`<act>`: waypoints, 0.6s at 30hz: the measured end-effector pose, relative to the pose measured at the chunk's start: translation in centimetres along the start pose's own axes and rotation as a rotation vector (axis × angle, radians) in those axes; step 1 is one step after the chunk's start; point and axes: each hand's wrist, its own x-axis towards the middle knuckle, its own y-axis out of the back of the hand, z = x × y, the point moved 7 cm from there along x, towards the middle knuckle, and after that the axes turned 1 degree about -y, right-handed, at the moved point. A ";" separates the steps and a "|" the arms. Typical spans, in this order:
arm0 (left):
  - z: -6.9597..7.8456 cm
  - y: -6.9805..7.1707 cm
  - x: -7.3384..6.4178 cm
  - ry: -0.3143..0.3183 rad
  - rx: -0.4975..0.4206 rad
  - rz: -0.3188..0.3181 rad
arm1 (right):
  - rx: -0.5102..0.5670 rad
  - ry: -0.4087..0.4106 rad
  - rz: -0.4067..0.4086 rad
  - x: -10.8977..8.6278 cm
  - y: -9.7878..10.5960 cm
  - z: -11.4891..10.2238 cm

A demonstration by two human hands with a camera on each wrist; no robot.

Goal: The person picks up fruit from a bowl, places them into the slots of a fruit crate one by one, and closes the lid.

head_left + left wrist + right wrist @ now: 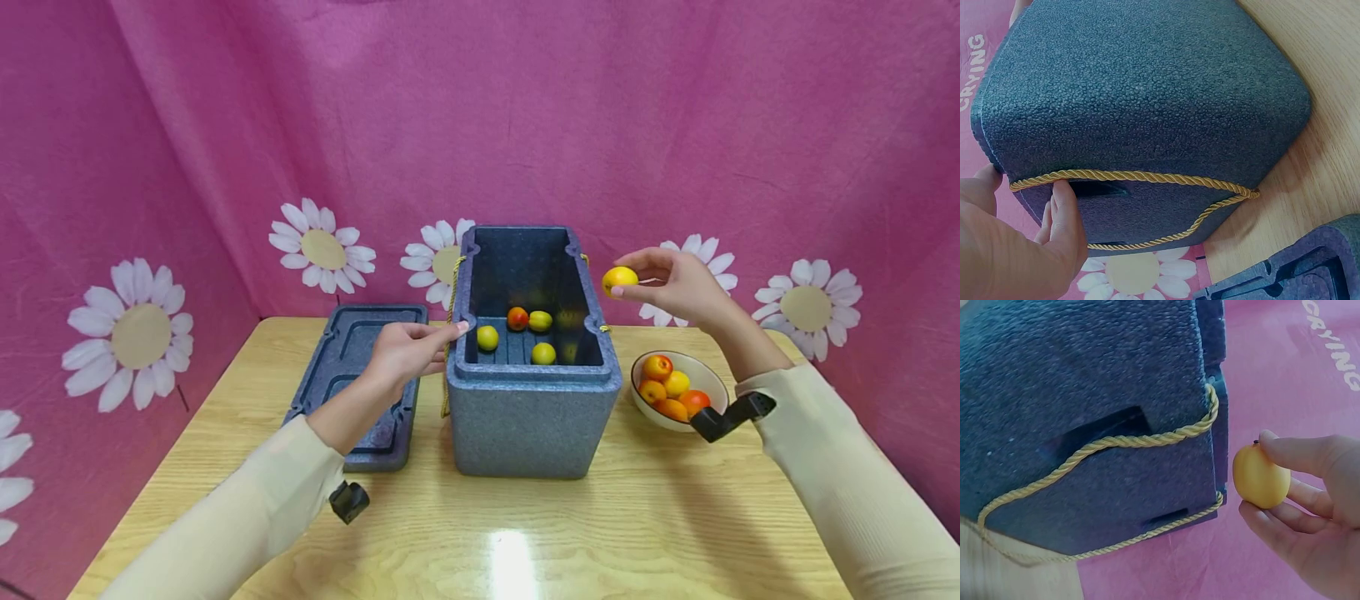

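Note:
My right hand [678,287] pinches a small yellow fruit [1261,476] with a short dark stem, between thumb and fingertips. It is held beside the right rim of a dark grey foam box [525,425], higher than the rim. My left hand [411,348] grips the box's left wall, thumb on the rim and fingers against the outer side near the yellow rope [1147,177]. Inside the uncovered box lie a red-orange fruit [517,318] and several yellow-green fruits [543,354]. A cream bowl [651,412] with red, orange and yellow fruits stands to the right.
The box's grey lid [408,417] lies on the wooden table [420,533] left of the box. A pink cloth [525,108] with white flowers hangs behind and along the sides. Another yellow rope [1147,439] loops on the box's right side.

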 end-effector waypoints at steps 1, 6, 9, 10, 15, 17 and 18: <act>0.0 0.0 0.0 0.000 -0.004 0.001 | -0.009 0.004 0.000 0.2 0.0 -0.2; 0.1 0.0 0.0 0.001 -0.013 0.000 | -0.037 0.021 0.000 1.0 0.0 -1.4; 0.0 0.0 0.0 0.000 -0.009 -0.001 | -0.038 0.017 -0.017 1.5 -0.1 -2.1; 0.0 0.0 0.0 -0.001 -0.008 -0.002 | -0.036 0.016 -0.023 1.6 -0.2 -2.3; -0.1 -0.1 0.0 -0.005 -0.014 -0.007 | -0.040 0.005 -0.053 2.3 -0.3 -3.5; -0.1 -0.1 0.0 -0.004 -0.013 -0.009 | -0.047 0.001 -0.064 2.6 -0.4 -4.0; -0.1 -0.1 0.0 -0.004 -0.012 -0.009 | -0.051 0.001 -0.068 2.7 -0.5 -4.1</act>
